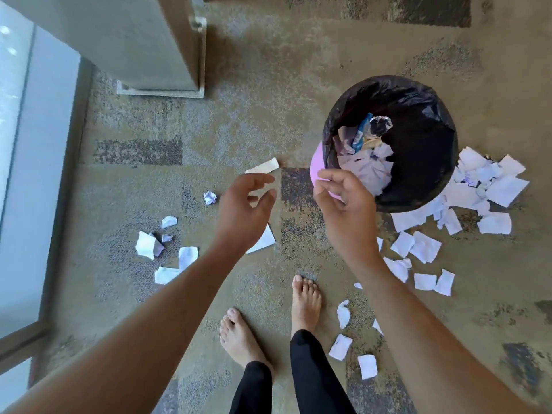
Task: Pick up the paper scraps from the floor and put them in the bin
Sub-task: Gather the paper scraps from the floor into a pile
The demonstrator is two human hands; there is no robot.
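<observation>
On the carpet [268, 85] at upper right we see the pink bin [316, 171], lined with a black bag [418, 138]; it holds white paper pieces [369, 168], a blue wrapper [362, 131] and a bit of crumpled foil [380, 124]. Our right hand [346, 201] hovers at the bin's near rim, fingers loosely curled and a little apart, gripping nothing we can make out. Our left hand [245, 207] hangs just left of it over the floor, fingers spread and bent, empty. Paper scraps [490, 186] lie piled against the bin's right side and spill toward our bare feet [304, 300]; more scraps [149, 245] sit scattered at left, near the glass wall [27, 174], and one strip [264, 167] lies beyond our left fingertips
</observation>
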